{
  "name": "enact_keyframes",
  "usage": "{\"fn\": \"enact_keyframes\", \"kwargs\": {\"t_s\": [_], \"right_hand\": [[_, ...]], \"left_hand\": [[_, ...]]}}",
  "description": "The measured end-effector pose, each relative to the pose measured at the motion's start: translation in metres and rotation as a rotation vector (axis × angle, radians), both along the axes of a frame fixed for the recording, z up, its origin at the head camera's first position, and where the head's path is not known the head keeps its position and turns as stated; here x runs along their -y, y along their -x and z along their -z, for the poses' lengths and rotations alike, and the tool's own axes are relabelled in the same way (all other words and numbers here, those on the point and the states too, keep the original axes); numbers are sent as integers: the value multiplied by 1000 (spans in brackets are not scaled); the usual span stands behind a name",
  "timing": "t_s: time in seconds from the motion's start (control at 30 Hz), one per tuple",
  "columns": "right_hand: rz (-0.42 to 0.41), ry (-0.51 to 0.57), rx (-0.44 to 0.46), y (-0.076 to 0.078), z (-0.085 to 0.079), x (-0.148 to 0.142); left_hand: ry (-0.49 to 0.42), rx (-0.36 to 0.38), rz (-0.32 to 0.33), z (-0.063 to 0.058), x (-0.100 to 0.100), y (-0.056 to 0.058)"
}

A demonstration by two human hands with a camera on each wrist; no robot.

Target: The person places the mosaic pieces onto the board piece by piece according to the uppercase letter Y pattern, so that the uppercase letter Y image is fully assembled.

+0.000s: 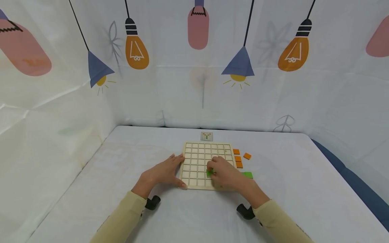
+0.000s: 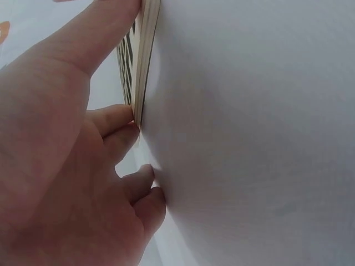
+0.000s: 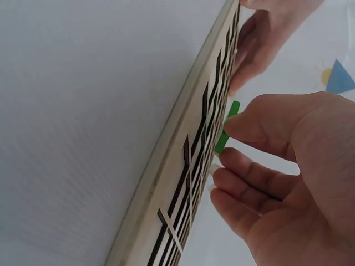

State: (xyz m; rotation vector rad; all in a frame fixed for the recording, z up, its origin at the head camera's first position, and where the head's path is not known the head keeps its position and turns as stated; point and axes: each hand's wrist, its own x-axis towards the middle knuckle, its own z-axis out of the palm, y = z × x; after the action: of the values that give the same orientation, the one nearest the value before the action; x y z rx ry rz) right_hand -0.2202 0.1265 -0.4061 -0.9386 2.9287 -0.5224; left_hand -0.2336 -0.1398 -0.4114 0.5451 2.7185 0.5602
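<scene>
Two beige sleeves [image 1: 120, 219] lie nearest the head camera, which alone shows orange tiles [image 1: 239, 165] beside the board [image 1: 192, 167]. From the right wrist, one sees more clearly the green tile [image 3: 222, 144] between thumb and fingers, close over the grid. The right hand [image 1: 225, 173] pinches it; the left hand [image 1: 164, 172], fingers spread, touches the board's left edge.

Behind the table [image 1: 288, 162] and along its left, we see a white sheet [image 1: 170, 91] printed with blue lampshades [image 1: 238, 64], orange bulbs [image 1: 137, 50] and rounded pink shapes [image 1: 198, 32] across its upper part. Among and below these we make out faint grey plant drawings [image 1: 285, 124]. The tabletop before us is white, and beyond its right edge we find a dark blue strip [image 1: 349, 178].
</scene>
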Motion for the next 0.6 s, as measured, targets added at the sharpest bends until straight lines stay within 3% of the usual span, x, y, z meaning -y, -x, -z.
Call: {"fn": "enact_keyframes", "kwargs": {"t_s": [0.27, 0.6], "right_hand": [[8, -45, 7, -2, 6, 5], [-38, -50, -63, -3, 9, 5]], "left_hand": [[9, -6, 8, 0, 1, 0], [5, -1, 7, 3, 1, 1]]}}
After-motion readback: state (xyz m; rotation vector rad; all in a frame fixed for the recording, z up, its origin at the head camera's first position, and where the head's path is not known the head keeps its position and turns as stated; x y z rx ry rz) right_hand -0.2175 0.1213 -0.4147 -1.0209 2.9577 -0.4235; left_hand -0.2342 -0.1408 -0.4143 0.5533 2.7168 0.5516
